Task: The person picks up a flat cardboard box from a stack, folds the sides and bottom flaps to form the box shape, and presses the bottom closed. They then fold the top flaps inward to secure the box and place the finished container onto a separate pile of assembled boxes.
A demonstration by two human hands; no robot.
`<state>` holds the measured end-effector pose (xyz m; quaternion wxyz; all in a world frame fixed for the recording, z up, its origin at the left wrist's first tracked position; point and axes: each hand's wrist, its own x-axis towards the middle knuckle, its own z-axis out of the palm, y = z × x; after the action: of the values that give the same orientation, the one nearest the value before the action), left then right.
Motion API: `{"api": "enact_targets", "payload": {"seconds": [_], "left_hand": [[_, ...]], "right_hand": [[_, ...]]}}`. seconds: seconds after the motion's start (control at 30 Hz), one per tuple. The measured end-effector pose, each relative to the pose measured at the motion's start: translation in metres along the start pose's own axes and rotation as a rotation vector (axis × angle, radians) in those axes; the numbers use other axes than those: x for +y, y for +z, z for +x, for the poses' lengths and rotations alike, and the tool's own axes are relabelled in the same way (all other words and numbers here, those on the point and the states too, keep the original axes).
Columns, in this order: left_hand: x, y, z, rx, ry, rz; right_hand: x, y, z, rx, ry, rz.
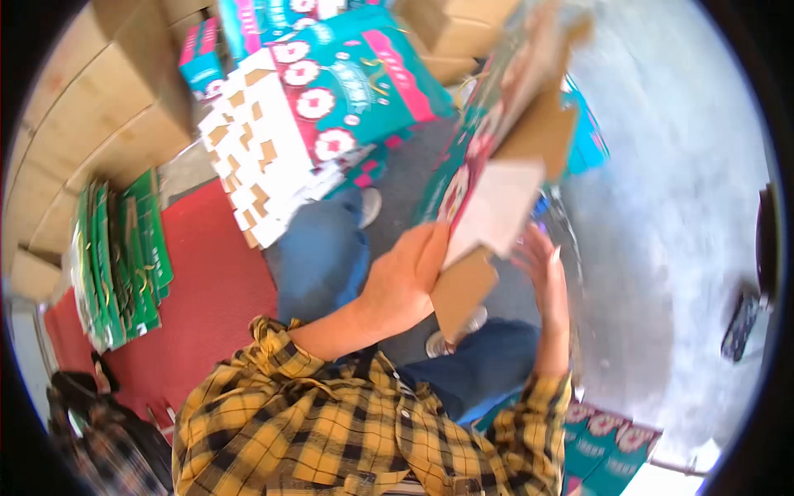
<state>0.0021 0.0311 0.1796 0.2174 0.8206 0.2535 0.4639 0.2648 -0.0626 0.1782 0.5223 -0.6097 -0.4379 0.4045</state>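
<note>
My left hand grips the near side edge of a printed cardboard box, its fingers wrapped over the panel. The box is teal and magenta outside with flower-like prints, and it is tilted and blurred in front of me. A white flap and brown flaps stick out at its near end. To the right of those flaps is my right hand, fingers apart and holding nothing. A stack of flat teal cartons with white tabbed edges lies beyond my left knee.
Plain brown boxes are stacked at the left. Green folded cartons lie on a red surface. More teal cartons are by my right side. A black object rests on the grey floor.
</note>
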Motion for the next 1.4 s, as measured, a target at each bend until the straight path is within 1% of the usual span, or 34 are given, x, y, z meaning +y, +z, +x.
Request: {"api": "enact_targets", "payload": {"seconds": [0.03,0.07,0.1,0.13,0.17,0.23,0.3,0.33,0.37,0.43,0.47,0.57,0.6,0.67,0.73,0.8,0.83,0.87,0.9,0.93,0.97,1.0,1.03,1.1,1.13,1.2,1.23,1.27,1.3,1.33,1.37,1.4], "left_hand": [[0.01,0.018,-0.016,-0.053,0.004,0.004],[0.012,0.037,-0.031,-0.081,0.014,-0.033],[0.009,0.057,-0.047,-0.16,0.11,0.079],[0.008,0.074,-0.065,-0.236,0.202,0.192],[0.005,0.087,-0.08,-0.257,0.205,0.17],[-0.006,0.104,-0.1,-0.402,0.148,0.18],[-0.004,0.112,-0.118,-0.433,0.16,0.2],[-0.003,0.117,-0.124,-0.437,0.2,0.199],[-0.002,0.122,-0.13,-0.442,0.241,0.195],[0.002,0.123,-0.132,-0.486,0.246,0.178],[0.003,0.123,-0.135,-0.5,0.246,0.17],[0.003,0.125,-0.141,-0.541,0.226,0.16],[0.003,0.125,-0.142,-0.563,0.204,0.154],[0.001,0.126,-0.146,-0.543,0.207,0.153],[0.0,0.128,-0.15,-0.513,0.209,0.152],[-0.001,0.128,-0.152,-0.807,0.019,-0.033],[-0.007,0.123,-0.144,-0.777,0.016,-0.01],[-0.011,0.115,-0.139,-0.846,0.033,-0.18],[-0.012,0.107,-0.132,-0.917,0.051,-0.353],[-0.012,0.1,-0.121,-0.974,-0.127,-0.508],[-0.015,0.095,-0.11,-0.969,-0.124,-0.501],[-0.022,0.092,-0.098,-0.787,-0.107,-0.454],[-0.027,0.086,-0.086,-0.607,-0.09,-0.406],[-0.032,0.064,-0.055,-0.406,-0.161,-0.344],[-0.033,0.053,-0.039,-0.294,-0.131,-0.307],[-0.03,0.027,-0.013,-0.081,-0.081,-0.235],[-0.026,0.014,-0.002,0.019,-0.061,-0.2],[-0.019,0.0,0.009,0.093,0.013,-0.083],[-0.014,-0.013,0.018,0.1,0.07,0.0],[-0.008,-0.024,0.026,-0.009,0.074,0.025],[-0.007,-0.028,0.031,-0.118,0.076,0.048],[-0.009,-0.026,0.03,-0.288,0.048,0.008]], "right_hand": [[0.002,-0.003,0.005,0.011,0.037,0.147],[-0.004,0.003,0.013,0.125,0.024,0.25],[0.023,-0.02,0.019,0.258,0.143,0.369],[0.008,-0.008,0.015,0.39,0.226,0.386],[0.016,-0.011,0.014,0.22,0.149,0.409],[0.054,-0.037,0.01,0.056,0.339,0.922],[0.064,-0.042,0.006,0.136,0.347,0.423],[0.059,-0.039,0.003,0.197,0.373,0.39],[0.06,-0.043,0.002,0.205,0.371,0.391],[0.068,-0.056,-0.006,0.148,0.439,0.339],[0.071,-0.063,-0.01,0.153,0.442,0.341],[0.077,-0.071,-0.013,0.087,0.489,0.353],[0.079,-0.07,-0.013,0.109,0.511,0.302],[0.082,-0.066,-0.01,0.119,0.525,0.245],[0.092,-0.062,-0.011,0.201,0.564,0.04],[0.099,-0.06,-0.018,0.205,0.544,-0.033],[0.102,-0.056,-0.012,0.203,0.513,-0.098],[0.107,-0.059,-0.01,0.192,0.442,-0.073],[0.1,-0.058,-0.005,0.183,0.428,-0.073],[0.083,-0.056,0.0,0.134,0.331,-0.134],[0.066,-0.054,0.0,0.088,0.242,-0.193],[0.042,-0.05,0.003,0.039,0.179,-0.296],[0.025,-0.051,0.006,0.04,0.179,-0.294],[-0.007,-0.051,0.016,-0.061,0.056,-0.748],[-0.026,-0.048,0.02,-0.06,0.048,-0.746],[-0.059,-0.043,0.021,-0.084,0.077,-1.152],[-0.069,-0.043,0.021,-0.086,0.083,-1.15],[-0.077,-0.044,0.02,-0.149,-0.021,-1.181],[-0.078,-0.045,0.021,-0.213,-0.124,-1.207],[-0.074,-0.045,0.022,-0.251,-0.28,-1.24],[-0.071,-0.043,0.024,-0.257,-0.268,-1.233],[-0.066,-0.037,0.025,-0.312,-0.336,-1.307]]}}
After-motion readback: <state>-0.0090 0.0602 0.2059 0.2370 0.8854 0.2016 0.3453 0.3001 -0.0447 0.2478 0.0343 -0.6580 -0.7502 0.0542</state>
